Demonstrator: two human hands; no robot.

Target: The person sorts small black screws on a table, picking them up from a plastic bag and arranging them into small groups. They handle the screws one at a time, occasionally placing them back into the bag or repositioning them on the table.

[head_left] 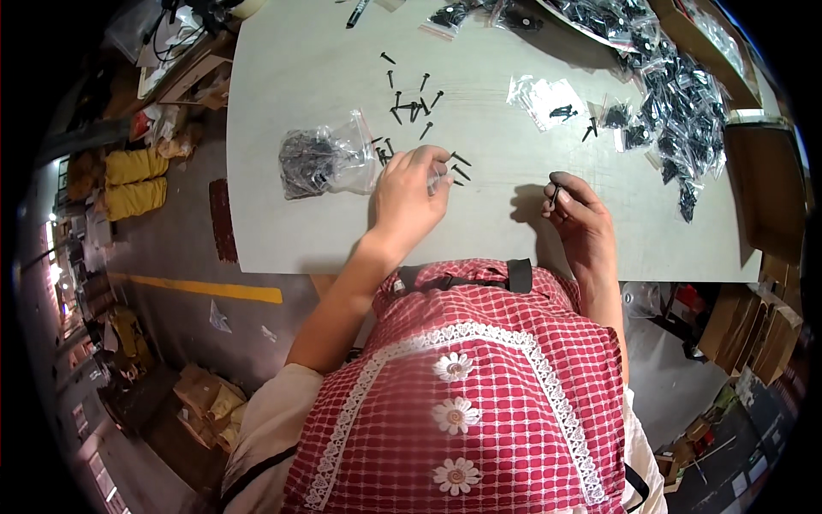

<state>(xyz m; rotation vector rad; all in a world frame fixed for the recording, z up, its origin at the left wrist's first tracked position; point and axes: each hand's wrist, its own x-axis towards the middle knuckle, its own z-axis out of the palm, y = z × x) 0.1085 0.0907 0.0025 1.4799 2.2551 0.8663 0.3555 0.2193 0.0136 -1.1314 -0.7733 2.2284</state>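
My right hand (582,218) is closed, pinching a dark screw (555,197) between thumb and fingertips above the table. My left hand (413,190) is curled over the table with a small clear plastic bag (438,178) between thumb and fingers; the palm side is hidden. Right beside its fingertips lie a few black screws (461,171). More loose screws (414,110) are scattered just beyond that hand. To its left rests a larger clear zip bag (310,163) full of dark screws, its open end toward the hand, with several screws at its mouth.
Many small filled bags (685,94) are heaped at the table's right. Near them lie a stack of flat clear bags (544,101) and a few loose screws (589,128). A black marker (357,14) is at the far edge. Cardboard boxes (762,188) stand at the right side.
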